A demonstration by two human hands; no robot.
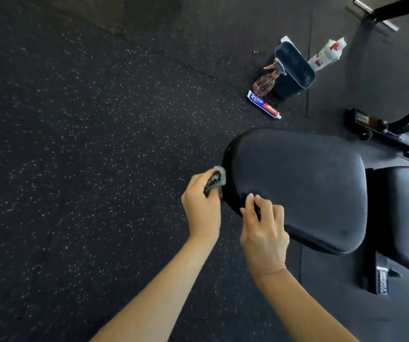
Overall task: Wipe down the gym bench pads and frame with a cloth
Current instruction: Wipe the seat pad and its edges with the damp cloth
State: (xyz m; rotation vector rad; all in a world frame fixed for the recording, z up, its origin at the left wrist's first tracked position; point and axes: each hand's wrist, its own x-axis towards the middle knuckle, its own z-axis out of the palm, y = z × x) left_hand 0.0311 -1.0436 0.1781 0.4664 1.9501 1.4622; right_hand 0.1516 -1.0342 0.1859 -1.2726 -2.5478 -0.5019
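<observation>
A black padded bench seat pad (302,183) fills the right middle of the view, and a second pad (405,218) adjoins it at the right edge. My left hand (202,206) grips a small dark and grey cloth (215,180) and holds it against the pad's left side edge. My right hand (264,233) rests on the pad's near corner, fingers curled over its rim. Part of the black bench frame (381,280) shows below the pads.
On the speckled black rubber floor (87,144) beyond the bench stand a dark bucket (293,70), a pinkish spray bottle (265,83), a toothpaste tube (264,104) and a white bottle (326,54). Another machine's black frame (395,124) stands at the top right.
</observation>
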